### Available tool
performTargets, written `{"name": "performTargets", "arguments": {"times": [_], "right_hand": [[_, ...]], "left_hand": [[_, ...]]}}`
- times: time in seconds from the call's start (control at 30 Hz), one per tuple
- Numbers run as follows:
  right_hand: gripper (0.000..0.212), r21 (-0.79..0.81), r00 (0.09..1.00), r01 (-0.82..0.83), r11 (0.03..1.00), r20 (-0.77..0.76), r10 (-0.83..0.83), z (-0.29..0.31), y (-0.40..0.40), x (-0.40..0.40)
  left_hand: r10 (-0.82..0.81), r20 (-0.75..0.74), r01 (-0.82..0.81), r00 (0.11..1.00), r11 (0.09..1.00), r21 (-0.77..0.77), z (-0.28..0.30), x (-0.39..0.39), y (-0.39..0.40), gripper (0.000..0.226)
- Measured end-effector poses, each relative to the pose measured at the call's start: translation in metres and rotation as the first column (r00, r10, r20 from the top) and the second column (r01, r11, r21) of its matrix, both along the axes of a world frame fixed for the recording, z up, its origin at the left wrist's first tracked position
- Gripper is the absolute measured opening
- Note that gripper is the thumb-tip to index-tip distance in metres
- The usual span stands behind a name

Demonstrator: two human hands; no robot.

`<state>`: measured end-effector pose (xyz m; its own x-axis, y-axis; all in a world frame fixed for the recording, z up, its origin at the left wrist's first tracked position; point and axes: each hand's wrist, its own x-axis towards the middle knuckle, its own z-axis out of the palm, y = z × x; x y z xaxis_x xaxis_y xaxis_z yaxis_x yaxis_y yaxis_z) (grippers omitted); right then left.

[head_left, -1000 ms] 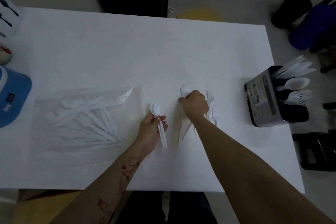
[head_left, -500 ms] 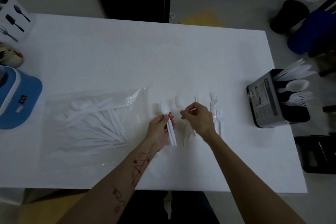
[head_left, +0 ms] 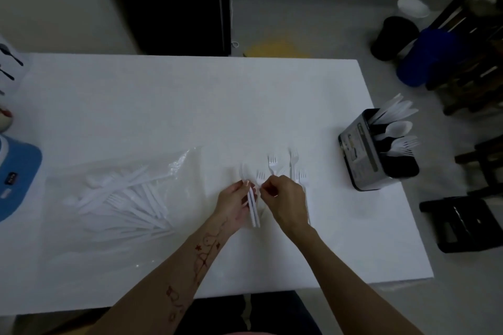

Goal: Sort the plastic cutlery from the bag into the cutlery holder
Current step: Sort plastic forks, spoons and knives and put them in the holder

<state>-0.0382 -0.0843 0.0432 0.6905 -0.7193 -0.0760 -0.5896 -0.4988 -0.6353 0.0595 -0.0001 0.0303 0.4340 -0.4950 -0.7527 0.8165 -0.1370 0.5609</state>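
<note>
Left hand [head_left: 234,205] gripped a few spoons [head_left: 252,205] mid-desk [head_left: 163,106]; right hand [head_left: 285,202] pinched a fork [head_left: 260,178] beside them. More forks [head_left: 295,168] lay close by. Bag [head_left: 114,198] lay left, holder [head_left: 366,152] stood right.

bag [head_left: 81,226]: clear glossy plastic (crinkled) | cutlery [head_left: 128,198]: white plastic | table [head_left: 163,106]: matt white | holder [head_left: 356,149]: brushed metal

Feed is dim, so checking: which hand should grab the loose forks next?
Probably the right hand: the forks lie just past its fingers, on the holder side. The left hand already holds a bundle of cutlery.
</note>
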Motion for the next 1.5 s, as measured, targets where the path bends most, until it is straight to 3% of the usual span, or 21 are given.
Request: {"name": "performTargets", "arguments": {"times": [0.13, 0.3, 0.47, 0.6, 0.8, 0.93, 1.1, 1.3, 1.4, 1.5], "right_hand": [[0.011, -0.016, 1.000, -0.022, 1.000, 0.012, 0.023, -0.001, -0.001, -0.005], [0.013, 0.046, 0.994, -0.093, 0.995, 0.060, 0.090, 0.000, -0.006, -0.011], [0.025, 0.338, 0.992, 0.077, 0.938, 0.067, -0.106, 0.004, -0.010, -0.025], [0.021, 0.490, 0.991, 0.040, 0.871, 0.089, -0.096, 0.005, -0.012, -0.032], [0.018, 0.457, 0.977, 0.061, 0.888, 0.153, -0.146, 0.014, -0.033, -0.045], [0.024, 0.307, 0.979, 0.059, 0.950, 0.169, -0.115, 0.023, -0.056, -0.060], [0.024, 0.193, 0.948, 0.132, 0.972, 0.261, -0.181, 0.050, -0.099, -0.083], [0.018, 0.118, 0.788, 0.466, 0.877, 0.396, -0.472, 0.087, -0.169, -0.108], [0.017, 0.167, 0.707, 0.523, 0.836, 0.463, -0.535, 0.094, -0.194, -0.118], [0.017, 0.189, 0.690, 0.528, 0.828, 0.473, -0.548, 0.093, -0.207, -0.124]], "left_hand": [[-0.022, -0.015, 0.021, 1.000, 1.000, -0.016, 0.001, -0.005, -0.006, 0.015], [0.075, -0.092, -0.079, 0.993, 0.996, -0.034, 0.001, -0.005, -0.011, 0.016], [0.167, -0.101, -0.169, 0.981, 0.986, -0.014, 0.005, -0.004, -0.015, 0.015], [0.106, -0.005, -0.106, 0.994, 0.994, 0.011, 0.006, -0.008, -0.017, 0.031], [0.087, 0.018, -0.086, 0.996, 0.995, -0.050, 0.021, -0.014, -0.047, 0.036], [-0.110, 0.145, 0.120, 0.983, 0.991, -0.064, 0.039, -0.025, -0.082, 0.033], [-0.280, 0.352, 0.329, 0.893, 0.940, -0.087, 0.079, -0.035, -0.139, 0.014], [-0.193, 0.673, 0.438, 0.715, 0.873, -0.216, 0.124, -0.067, -0.227, 0.016], [-0.199, 0.779, 0.479, 0.595, 0.866, -0.145, 0.124, -0.081, -0.261, 0.011], [-0.272, 0.826, 0.510, 0.494, 0.860, -0.022, 0.113, -0.093, -0.276, 0.012]]}}
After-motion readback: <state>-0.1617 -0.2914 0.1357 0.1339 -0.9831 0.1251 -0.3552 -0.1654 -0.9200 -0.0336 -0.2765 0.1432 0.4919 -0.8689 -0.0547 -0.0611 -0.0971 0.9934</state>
